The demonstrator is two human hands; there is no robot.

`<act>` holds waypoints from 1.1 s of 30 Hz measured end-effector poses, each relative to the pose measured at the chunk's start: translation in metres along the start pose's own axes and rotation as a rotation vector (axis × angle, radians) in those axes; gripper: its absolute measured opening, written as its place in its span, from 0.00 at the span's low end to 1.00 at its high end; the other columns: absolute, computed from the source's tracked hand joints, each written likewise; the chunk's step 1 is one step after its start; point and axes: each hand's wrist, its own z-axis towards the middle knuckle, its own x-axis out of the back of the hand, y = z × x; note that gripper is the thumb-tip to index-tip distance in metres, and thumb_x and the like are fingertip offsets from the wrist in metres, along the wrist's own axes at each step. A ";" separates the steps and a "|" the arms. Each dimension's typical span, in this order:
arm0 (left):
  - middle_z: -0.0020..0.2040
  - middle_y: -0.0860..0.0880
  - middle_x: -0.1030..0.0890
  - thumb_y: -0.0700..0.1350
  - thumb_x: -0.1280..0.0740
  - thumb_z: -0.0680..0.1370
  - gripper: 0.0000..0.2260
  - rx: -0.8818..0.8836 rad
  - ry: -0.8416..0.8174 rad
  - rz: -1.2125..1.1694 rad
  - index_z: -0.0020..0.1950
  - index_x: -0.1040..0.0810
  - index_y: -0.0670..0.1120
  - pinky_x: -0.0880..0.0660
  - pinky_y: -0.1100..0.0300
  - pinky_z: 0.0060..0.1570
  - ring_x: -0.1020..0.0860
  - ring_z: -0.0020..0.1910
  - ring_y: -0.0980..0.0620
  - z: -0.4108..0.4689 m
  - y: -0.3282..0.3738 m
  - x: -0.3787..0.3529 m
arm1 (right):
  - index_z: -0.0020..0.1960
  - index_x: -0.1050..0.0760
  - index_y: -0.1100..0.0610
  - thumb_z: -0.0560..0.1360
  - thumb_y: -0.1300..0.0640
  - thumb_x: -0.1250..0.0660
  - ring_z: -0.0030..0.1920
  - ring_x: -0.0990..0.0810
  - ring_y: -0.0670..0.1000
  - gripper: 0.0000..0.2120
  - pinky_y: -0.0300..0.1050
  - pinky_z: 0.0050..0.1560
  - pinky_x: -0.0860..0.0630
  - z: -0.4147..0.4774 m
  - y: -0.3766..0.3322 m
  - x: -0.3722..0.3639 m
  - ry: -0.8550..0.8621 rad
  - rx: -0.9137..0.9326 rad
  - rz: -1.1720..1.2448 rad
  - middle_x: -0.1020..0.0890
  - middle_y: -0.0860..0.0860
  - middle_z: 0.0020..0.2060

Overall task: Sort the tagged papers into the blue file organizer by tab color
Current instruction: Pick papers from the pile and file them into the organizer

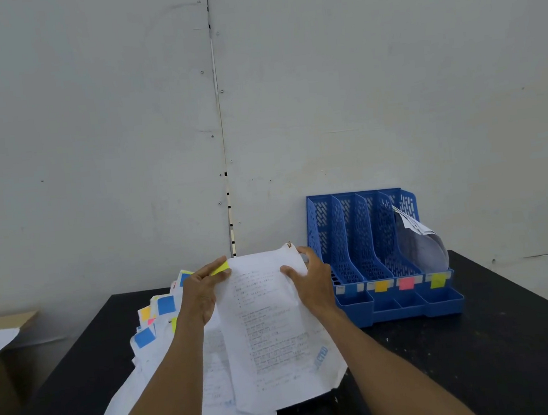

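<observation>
Yellow-tabbed sheet point(267, 325) pinched at top corners, left hand point(200, 291) and right hand point(313, 280); best kept taut, slid upright into blue file organizer point(385, 300) yellow-labelled slot (far right).

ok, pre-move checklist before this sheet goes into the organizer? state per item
1. Sheet held by both hands: ok. Left hand and right hand grip the top edge of the paper.
2. Tab color readable: ok. Yellow-green tab at the left fingers.
3. Matching slot exists: ok. Yellow-green label marks the rightmost slot of the blue file organizer.
4. Target slot has room: cannot tell. Curled papers already sit in it.
5. Sheet is single: cannot tell. Layers are not distinguishable.
6. Path to organizer clear: ok. Bare table between hands and slot.
</observation>
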 end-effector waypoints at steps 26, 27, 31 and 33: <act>0.44 0.46 0.17 0.36 0.27 0.72 0.07 -0.102 -0.184 0.096 0.50 0.16 0.40 0.22 0.61 0.44 0.21 0.45 0.49 0.033 -0.011 -0.214 | 0.47 0.22 0.57 0.67 0.57 0.22 0.42 0.17 0.50 0.12 0.42 0.36 0.21 0.053 0.057 0.161 0.082 -0.327 0.369 0.16 0.54 0.46; 0.49 0.45 0.17 0.36 0.28 0.73 0.10 -0.165 -0.208 0.170 0.54 0.17 0.40 0.22 0.60 0.50 0.21 0.48 0.50 0.035 -0.019 -0.233 | 0.46 0.22 0.57 0.67 0.56 0.22 0.41 0.18 0.49 0.12 0.41 0.36 0.23 0.059 0.065 0.173 0.166 -0.307 0.285 0.16 0.52 0.45; 0.72 0.45 0.31 0.42 0.29 0.75 0.20 -0.350 -0.363 0.532 0.67 0.24 0.46 0.35 0.54 0.67 0.34 0.72 0.48 0.036 -0.054 -0.303 | 0.45 0.22 0.59 0.71 0.58 0.26 0.41 0.20 0.52 0.08 0.42 0.38 0.27 0.087 0.088 0.216 0.545 -0.233 -0.051 0.19 0.51 0.41; 0.71 0.48 0.29 0.46 0.30 0.77 0.22 -0.321 -0.472 0.528 0.70 0.27 0.47 0.32 0.55 0.63 0.31 0.70 0.48 0.031 -0.071 -0.338 | 0.46 0.23 0.59 0.73 0.59 0.30 0.39 0.21 0.52 0.04 0.41 0.38 0.29 0.099 0.093 0.231 0.696 -0.168 -0.174 0.18 0.53 0.41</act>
